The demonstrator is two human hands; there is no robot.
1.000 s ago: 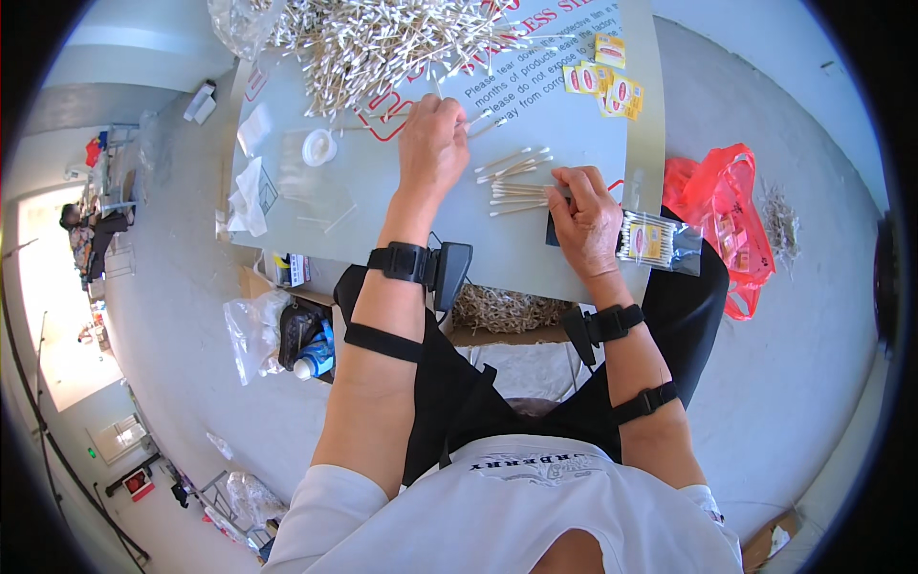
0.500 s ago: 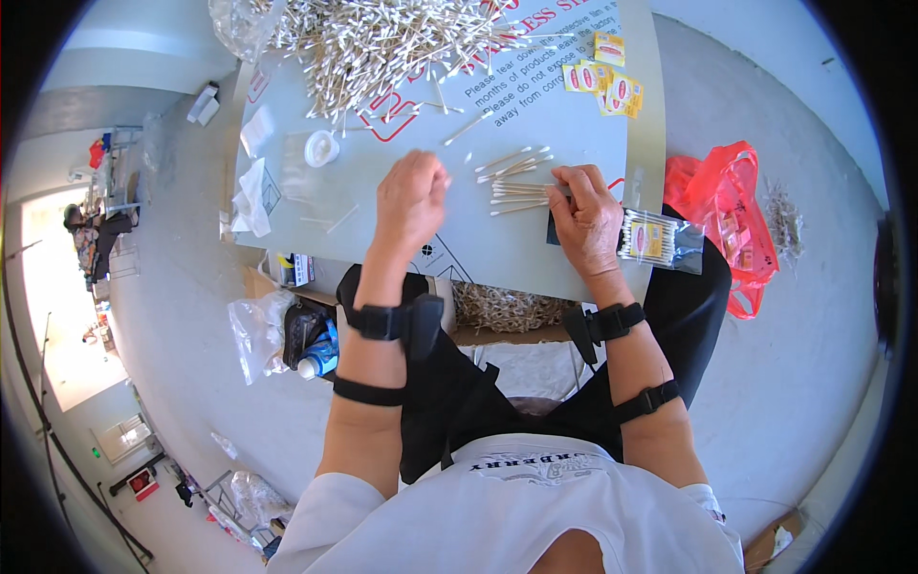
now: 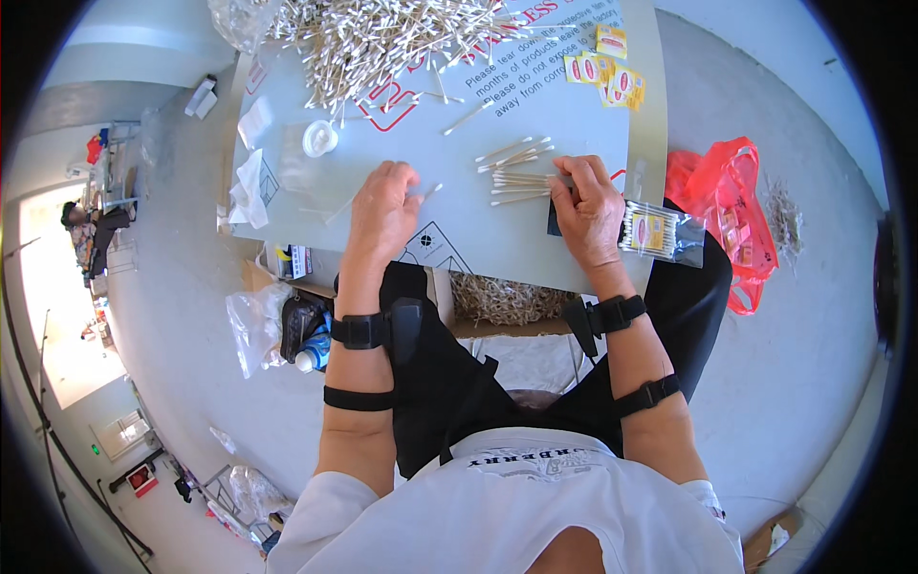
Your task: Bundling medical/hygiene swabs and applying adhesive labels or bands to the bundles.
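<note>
the left hand (image 3: 382, 210) is nearly closed, pinching one cotton swab (image 3: 435, 189) over the near part of the table (image 3: 507, 239). the right hand (image 3: 588, 206) is half curled at the right ends of loose swabs (image 3: 519, 180); i cannot tell its grip. a swab pile (image 3: 382, 48) lies far left.

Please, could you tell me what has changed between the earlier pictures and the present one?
The left hand moved away from the large swab pile, toward the person's body and a little to the left; it now holds a cotton swab. The right hand stayed at the small row of swabs; the yellow cards and the filled clear bag also stayed in place.
</note>
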